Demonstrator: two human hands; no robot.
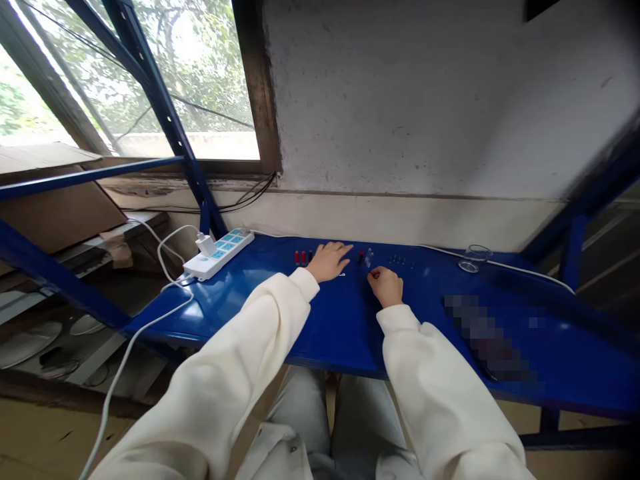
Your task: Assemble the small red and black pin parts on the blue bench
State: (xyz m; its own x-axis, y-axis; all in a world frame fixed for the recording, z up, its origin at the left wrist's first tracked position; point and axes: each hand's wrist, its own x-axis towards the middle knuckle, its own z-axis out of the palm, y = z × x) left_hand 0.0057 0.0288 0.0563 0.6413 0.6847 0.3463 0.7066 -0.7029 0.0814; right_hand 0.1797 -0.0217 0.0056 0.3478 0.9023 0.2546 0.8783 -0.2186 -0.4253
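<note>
My left hand [329, 261] lies flat on the blue table [280, 313] with its fingers stretched out toward the wall, holding nothing I can see. Just left of it stand a few small red and dark parts [303, 257]. My right hand [386, 285] is curled into a loose fist, with a small red part [376, 273] at its fingertips. Just beyond this hand sit another small red part [361, 257] and a tiny clear piece [369, 257]. A row of small dark parts [400, 260] lies further right. Both arms wear cream sleeves.
A white power strip [219, 253] with teal sockets and a plugged-in charger lies at the table's back left, its white cable hanging off the edge. A clear glass cup [474, 257] stands at the back right beside a thin white cable. Blue shelf frames flank the table.
</note>
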